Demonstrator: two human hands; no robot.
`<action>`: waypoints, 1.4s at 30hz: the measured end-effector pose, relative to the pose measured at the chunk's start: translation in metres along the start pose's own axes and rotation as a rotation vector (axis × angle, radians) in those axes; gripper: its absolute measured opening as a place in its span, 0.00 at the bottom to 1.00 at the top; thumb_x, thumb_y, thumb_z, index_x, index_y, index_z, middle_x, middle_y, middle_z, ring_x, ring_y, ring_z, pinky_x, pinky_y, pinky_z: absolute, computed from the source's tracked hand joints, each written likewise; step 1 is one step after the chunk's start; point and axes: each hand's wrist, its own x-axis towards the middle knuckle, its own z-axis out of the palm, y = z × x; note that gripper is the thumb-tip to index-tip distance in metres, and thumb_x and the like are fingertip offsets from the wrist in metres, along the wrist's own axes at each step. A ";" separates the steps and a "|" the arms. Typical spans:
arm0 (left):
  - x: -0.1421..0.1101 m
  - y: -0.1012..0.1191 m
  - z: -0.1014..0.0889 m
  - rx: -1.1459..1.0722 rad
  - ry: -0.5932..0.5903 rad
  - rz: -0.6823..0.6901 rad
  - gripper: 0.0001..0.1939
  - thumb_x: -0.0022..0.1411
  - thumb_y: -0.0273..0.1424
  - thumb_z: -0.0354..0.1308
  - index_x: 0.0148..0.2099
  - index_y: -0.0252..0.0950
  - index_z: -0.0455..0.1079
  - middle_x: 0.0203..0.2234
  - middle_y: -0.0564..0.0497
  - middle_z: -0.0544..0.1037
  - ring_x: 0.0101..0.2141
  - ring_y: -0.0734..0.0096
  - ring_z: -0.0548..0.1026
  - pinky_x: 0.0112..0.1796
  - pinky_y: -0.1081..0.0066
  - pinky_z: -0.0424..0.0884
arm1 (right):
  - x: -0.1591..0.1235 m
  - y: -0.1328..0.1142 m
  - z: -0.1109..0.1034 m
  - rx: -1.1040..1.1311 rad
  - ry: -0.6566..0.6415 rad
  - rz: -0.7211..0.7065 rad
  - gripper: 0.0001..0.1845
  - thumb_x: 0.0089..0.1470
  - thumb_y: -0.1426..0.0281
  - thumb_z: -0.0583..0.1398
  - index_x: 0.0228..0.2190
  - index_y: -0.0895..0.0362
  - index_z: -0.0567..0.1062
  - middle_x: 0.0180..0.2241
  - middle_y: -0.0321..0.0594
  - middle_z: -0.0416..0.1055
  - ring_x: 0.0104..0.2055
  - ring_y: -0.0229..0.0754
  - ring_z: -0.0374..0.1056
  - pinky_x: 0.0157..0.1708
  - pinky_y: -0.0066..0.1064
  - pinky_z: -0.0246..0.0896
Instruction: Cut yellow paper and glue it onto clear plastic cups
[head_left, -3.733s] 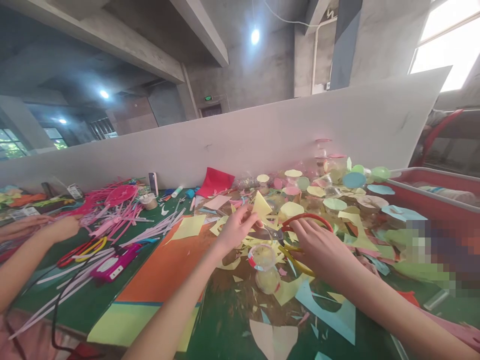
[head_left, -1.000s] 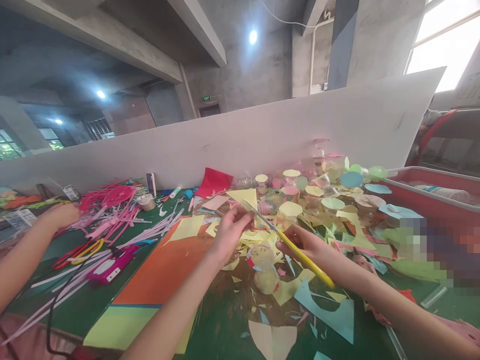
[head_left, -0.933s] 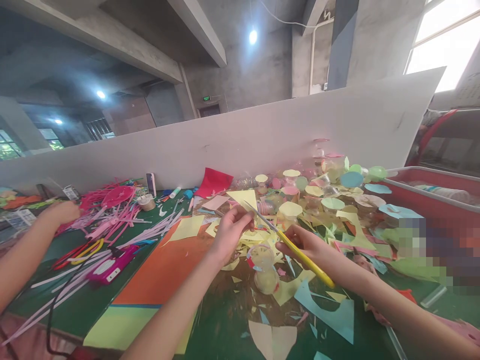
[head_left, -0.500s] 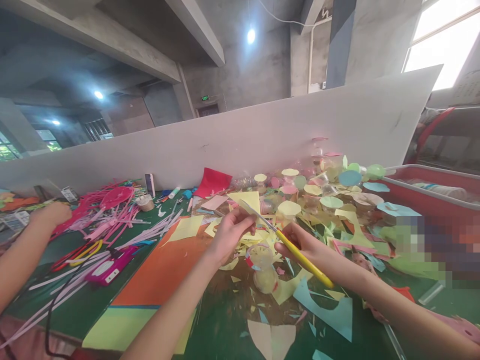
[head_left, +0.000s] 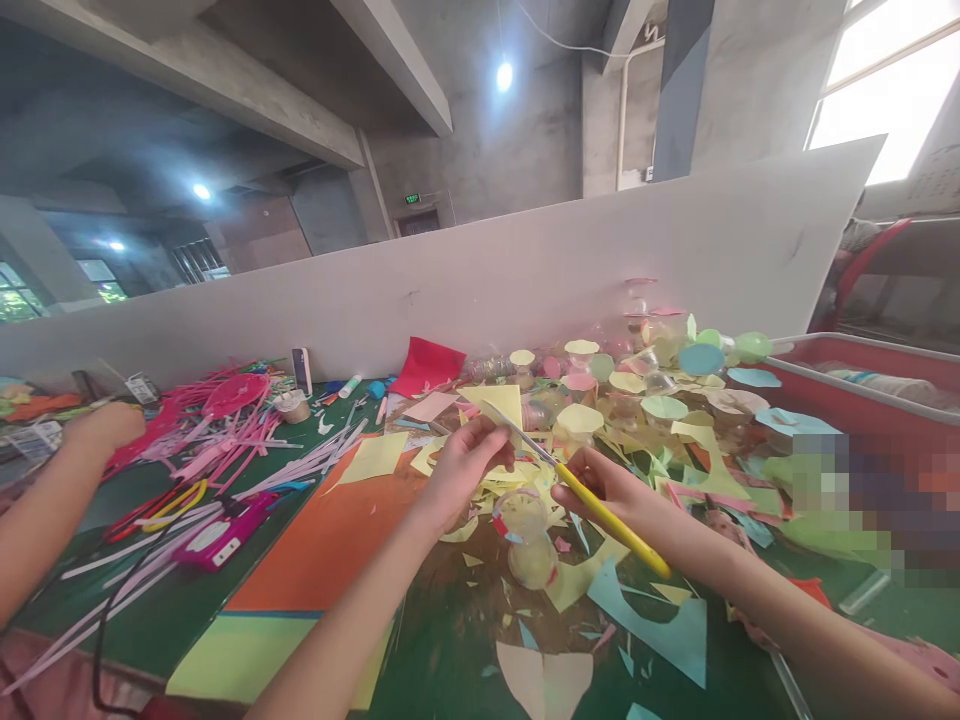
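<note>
My left hand (head_left: pixel 463 468) pinches a yellow sheet of paper (head_left: pixel 501 402) and holds it up over the green table (head_left: pixel 450 650). My right hand (head_left: pixel 611 489) grips scissors with yellow handles (head_left: pixel 600 510); their blades (head_left: pixel 517 432) lie against the right edge of the sheet. Just below my hands lies a small clear plastic bottle (head_left: pixel 527 535) among yellow paper scraps.
Another person's arm and hand (head_left: pixel 90 440) reach over pink strips (head_left: pixel 217 420) at the left. An orange sheet (head_left: pixel 330 540) lies left of centre. Paper-capped clear bottles (head_left: pixel 645 390) crowd the back right, beside a red bin (head_left: pixel 862 400). A white board (head_left: pixel 525 280) walls the far edge.
Earlier my right hand lay on red-and-yellow scissors on the table. Now it holds the scissors up against the lifted yellow sheet. In the last second little has moved.
</note>
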 end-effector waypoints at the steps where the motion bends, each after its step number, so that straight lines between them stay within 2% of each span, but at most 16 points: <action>1: 0.000 0.000 0.000 -0.003 0.006 0.010 0.10 0.59 0.36 0.61 0.33 0.34 0.70 0.24 0.54 0.71 0.25 0.76 0.70 0.31 0.74 0.67 | 0.000 0.000 0.000 -0.007 0.004 0.002 0.21 0.51 0.51 0.61 0.28 0.53 0.61 0.26 0.29 0.59 0.28 0.37 0.55 0.28 0.30 0.53; 4: 0.000 0.000 0.000 -0.004 0.011 0.028 0.10 0.58 0.36 0.62 0.33 0.34 0.71 0.24 0.54 0.72 0.25 0.76 0.70 0.31 0.74 0.67 | -0.001 -0.002 0.001 -0.008 0.011 -0.008 0.21 0.51 0.51 0.61 0.28 0.53 0.60 0.26 0.29 0.57 0.27 0.36 0.55 0.27 0.30 0.53; 10: -0.002 0.005 0.002 0.044 -0.001 0.007 0.11 0.56 0.36 0.64 0.30 0.33 0.71 0.22 0.54 0.73 0.24 0.76 0.71 0.31 0.75 0.66 | -0.004 -0.008 0.005 0.129 -0.074 0.012 0.23 0.50 0.49 0.61 0.30 0.52 0.57 0.29 0.30 0.58 0.28 0.37 0.61 0.27 0.30 0.60; 16: -0.002 0.003 0.001 0.090 -0.017 0.007 0.11 0.57 0.37 0.63 0.31 0.33 0.71 0.23 0.54 0.74 0.24 0.76 0.71 0.31 0.74 0.67 | 0.000 -0.002 0.003 -0.004 0.018 -0.027 0.23 0.50 0.49 0.61 0.28 0.53 0.59 0.26 0.28 0.56 0.27 0.36 0.54 0.26 0.29 0.54; 24: -0.001 0.003 -0.002 0.147 -0.001 0.037 0.13 0.58 0.39 0.61 0.30 0.33 0.71 0.22 0.53 0.74 0.25 0.74 0.71 0.32 0.74 0.67 | 0.001 0.003 0.002 -0.034 0.013 -0.014 0.22 0.51 0.49 0.60 0.28 0.53 0.59 0.26 0.29 0.56 0.27 0.37 0.53 0.27 0.30 0.52; 29: -0.003 0.004 -0.001 0.211 -0.002 0.022 0.13 0.59 0.39 0.60 0.29 0.34 0.72 0.22 0.53 0.74 0.25 0.74 0.71 0.32 0.74 0.66 | -0.001 0.000 0.006 0.089 -0.054 -0.008 0.21 0.52 0.52 0.61 0.30 0.52 0.57 0.28 0.28 0.56 0.26 0.35 0.56 0.27 0.29 0.56; 36: -0.005 0.008 0.002 0.272 -0.020 0.029 0.14 0.61 0.39 0.59 0.28 0.34 0.72 0.22 0.53 0.75 0.26 0.74 0.72 0.31 0.75 0.65 | 0.001 0.001 0.003 -0.020 0.013 -0.022 0.22 0.51 0.50 0.61 0.27 0.53 0.59 0.26 0.27 0.55 0.26 0.36 0.52 0.27 0.29 0.51; 42: -0.006 0.010 0.003 0.270 -0.060 0.007 0.14 0.59 0.40 0.60 0.28 0.34 0.71 0.21 0.53 0.74 0.24 0.73 0.70 0.29 0.74 0.65 | 0.002 0.005 0.003 0.032 -0.049 -0.024 0.22 0.52 0.51 0.60 0.30 0.52 0.57 0.27 0.28 0.56 0.27 0.36 0.54 0.27 0.29 0.53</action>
